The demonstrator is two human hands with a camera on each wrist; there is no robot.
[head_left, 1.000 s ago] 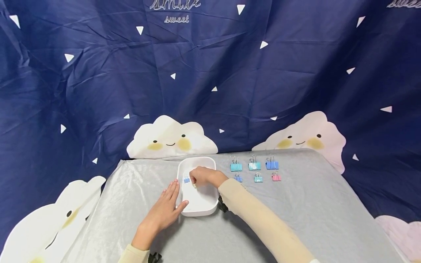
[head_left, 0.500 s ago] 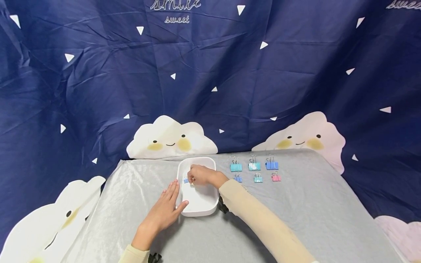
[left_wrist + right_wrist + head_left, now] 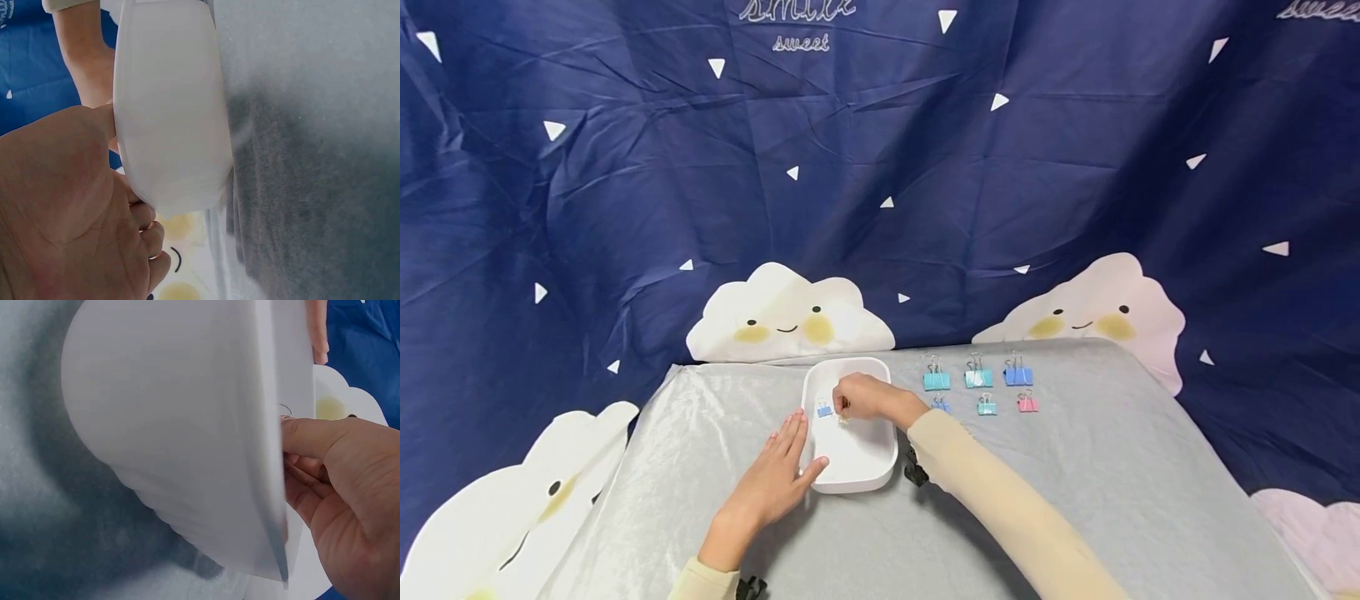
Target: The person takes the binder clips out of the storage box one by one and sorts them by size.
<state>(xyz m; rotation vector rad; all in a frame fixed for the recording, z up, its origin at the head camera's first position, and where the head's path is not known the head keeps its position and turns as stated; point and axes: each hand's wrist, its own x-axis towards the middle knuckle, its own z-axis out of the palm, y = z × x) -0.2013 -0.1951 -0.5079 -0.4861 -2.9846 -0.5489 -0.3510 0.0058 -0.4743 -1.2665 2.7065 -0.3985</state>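
Observation:
A white rounded tub [image 3: 853,484] stands on the grey cloth. My left hand [image 3: 775,473] rests along its left rim, fingers straight and thumb spread over the near left corner. Inside the tub, my right hand [image 3: 863,397] bends its fingers down and pinches a small yellowish binder clip [image 3: 843,421], mostly hidden under the fingertips. Just left of those fingers lies a small blue binder clip [image 3: 824,412]. In the right wrist view a thin wire loop [image 3: 285,410] shows beside the thumb; which clip it belongs to I cannot tell.
Right of the tub, two rows of binder clips lie on the cloth: larger teal [image 3: 936,381], teal [image 3: 978,378] and blue [image 3: 1018,377] clips behind, smaller blue [image 3: 941,407], teal [image 3: 987,408] and pink [image 3: 1027,405] ones in front. A dark blue curtain [image 3: 850,208] hangs behind.
My right hand shifted left over the blue clip, then moved slightly back right, leaving that clip in sight again. The left hand stays on the rim.

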